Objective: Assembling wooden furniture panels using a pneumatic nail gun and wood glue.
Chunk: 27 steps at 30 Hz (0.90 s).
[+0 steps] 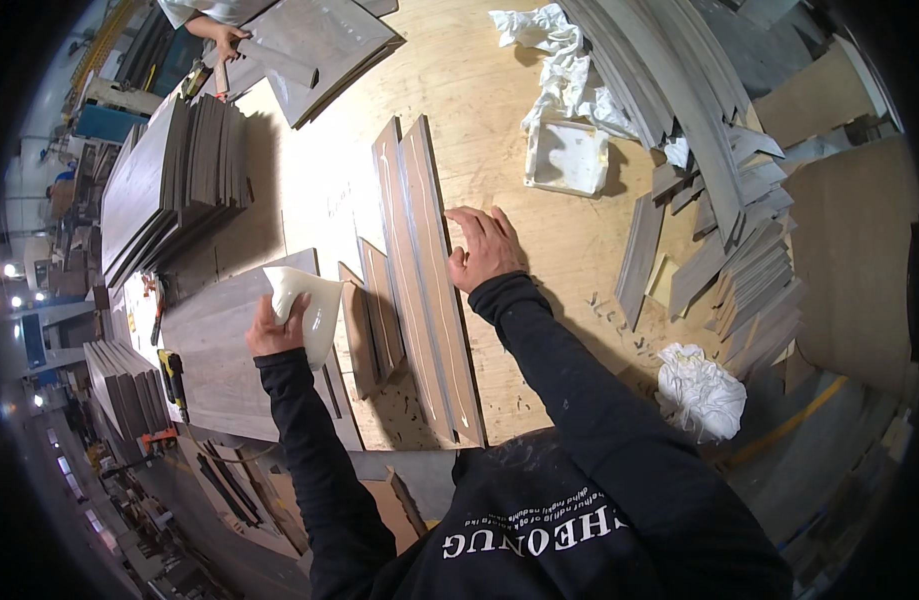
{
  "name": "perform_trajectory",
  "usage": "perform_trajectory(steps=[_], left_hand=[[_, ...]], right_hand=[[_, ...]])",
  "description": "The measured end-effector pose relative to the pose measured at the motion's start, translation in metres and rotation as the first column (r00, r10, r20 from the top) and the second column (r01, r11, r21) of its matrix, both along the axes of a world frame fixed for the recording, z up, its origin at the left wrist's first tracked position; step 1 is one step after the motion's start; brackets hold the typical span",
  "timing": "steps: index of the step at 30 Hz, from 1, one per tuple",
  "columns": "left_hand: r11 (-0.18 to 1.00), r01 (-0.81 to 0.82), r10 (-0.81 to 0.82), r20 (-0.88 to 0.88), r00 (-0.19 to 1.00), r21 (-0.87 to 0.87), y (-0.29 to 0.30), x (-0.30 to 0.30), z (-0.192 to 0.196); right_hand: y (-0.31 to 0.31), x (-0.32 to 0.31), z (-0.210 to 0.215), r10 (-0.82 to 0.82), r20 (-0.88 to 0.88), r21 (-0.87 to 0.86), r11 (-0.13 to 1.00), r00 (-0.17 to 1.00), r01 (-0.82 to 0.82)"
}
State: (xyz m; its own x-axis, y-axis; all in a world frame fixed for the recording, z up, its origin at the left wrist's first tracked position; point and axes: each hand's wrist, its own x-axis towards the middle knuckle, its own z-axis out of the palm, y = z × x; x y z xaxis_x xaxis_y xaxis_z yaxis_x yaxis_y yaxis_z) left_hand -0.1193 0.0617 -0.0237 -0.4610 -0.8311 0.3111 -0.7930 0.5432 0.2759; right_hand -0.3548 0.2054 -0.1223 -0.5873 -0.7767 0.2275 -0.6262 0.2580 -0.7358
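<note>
My left hand (277, 325) is wrapped round a white, translucent glue bottle (317, 305), tilted over the left side of the table. Two long wooden strips (426, 290) lie side by side at the middle, each with a thin, pale, wavy line of glue along its brown face. My right hand (487, 245) rests by the right edge of the right strip, fingers apart and slightly bent, with nothing in it. Shorter wooden pieces (381, 310) lie between the bottle and the long strips. A large grey-brown panel (224, 345) lies under my left hand.
Stacked dark boards (174, 190) stand at left, near a yellow-and-black power tool (173, 380). A white tray (564, 157) and crumpled white paper (564, 75) lie far right of the strips. Piled wood strips (749, 275) line the right side. Another person's hand (222, 38) is at top left.
</note>
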Motion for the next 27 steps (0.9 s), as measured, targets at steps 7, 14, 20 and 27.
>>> perform_trajectory(steps=[7, 14, 20, 27], left_hand=[[0.999, -0.041, 0.040, 0.069, 0.997, 0.012, 0.016, 0.020, 0.004], [0.996, -0.058, 0.057, 0.023, 0.998, 0.067, 0.048, 0.045, 0.008], [0.984, -0.114, 0.109, 0.041, 0.993, 0.139, 0.079, 0.066, 0.018], [0.966, -0.164, 0.165, 0.014, 0.986, 0.200, 0.106, 0.091, 0.010]], right_hand=[[-0.002, 0.001, -0.004, -0.018, -0.008, -0.033, 0.999, 1.000, 0.018], [-0.002, 0.001, -0.004, -0.014, -0.021, -0.024, 1.000, 1.000, 0.013], [-0.002, 0.002, -0.005, -0.019, -0.046, -0.029, 0.999, 0.999, 0.018], [-0.004, 0.005, -0.008, -0.037, -0.091, -0.085, 0.996, 0.995, 0.030]])
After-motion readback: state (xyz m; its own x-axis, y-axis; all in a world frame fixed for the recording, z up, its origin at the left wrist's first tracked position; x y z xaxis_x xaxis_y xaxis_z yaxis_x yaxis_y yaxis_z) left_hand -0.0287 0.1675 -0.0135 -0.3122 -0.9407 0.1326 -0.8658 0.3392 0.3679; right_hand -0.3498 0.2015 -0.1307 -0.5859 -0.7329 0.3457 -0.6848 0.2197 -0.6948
